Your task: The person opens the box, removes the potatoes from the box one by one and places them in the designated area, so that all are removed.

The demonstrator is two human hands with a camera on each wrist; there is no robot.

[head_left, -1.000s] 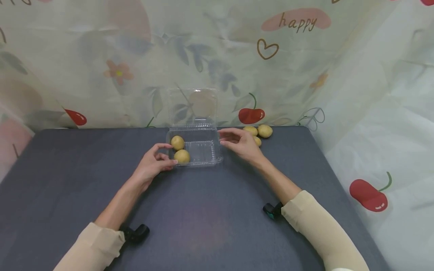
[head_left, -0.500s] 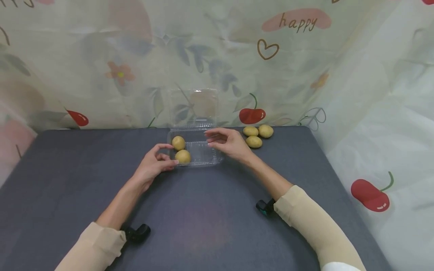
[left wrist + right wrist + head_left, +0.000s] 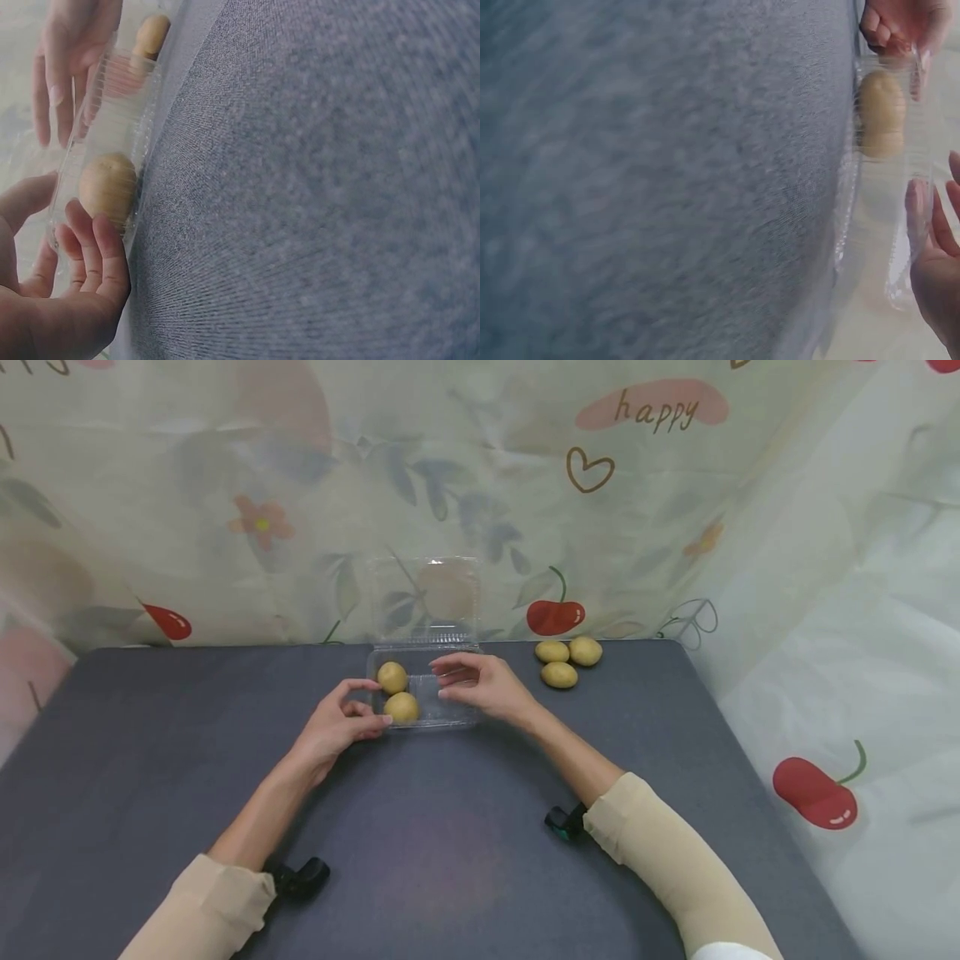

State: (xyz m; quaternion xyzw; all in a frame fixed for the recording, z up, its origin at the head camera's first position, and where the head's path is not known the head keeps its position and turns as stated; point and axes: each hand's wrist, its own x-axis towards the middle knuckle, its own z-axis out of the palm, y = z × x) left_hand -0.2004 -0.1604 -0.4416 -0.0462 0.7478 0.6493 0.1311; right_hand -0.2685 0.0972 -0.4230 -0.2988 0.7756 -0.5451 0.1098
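Head view: clear plastic clamshell box (image 3: 431, 693) sits on the dark grey tabletop (image 3: 450, 843), near the far edge, its lid (image 3: 426, 597) standing open and upright against the printed curtain (image 3: 225, 485). Two potatoes lie in the left half of the box, far potato (image 3: 392, 677) and near potato (image 3: 401, 707), close together. Left hand (image 3: 330, 731) holds the box's left near corner: fingers curled round the rim, fingertips touching the wall beside the near potato. Left wrist view agrees: fingers (image 3: 94, 247) pinch the box edge just under that potato (image 3: 107, 187). Right hand (image 3: 480, 683) hangs over the right half of the box, fingers loosely bent and spread, holding nothing; contact with the rim cannot be told. Right wrist view: fingertips (image 3: 919, 202) just beside the clear wall. Three loose potatoes (image 3: 566, 660) lie in a cluster on the tabletop, right of the box, well apart from both hands.
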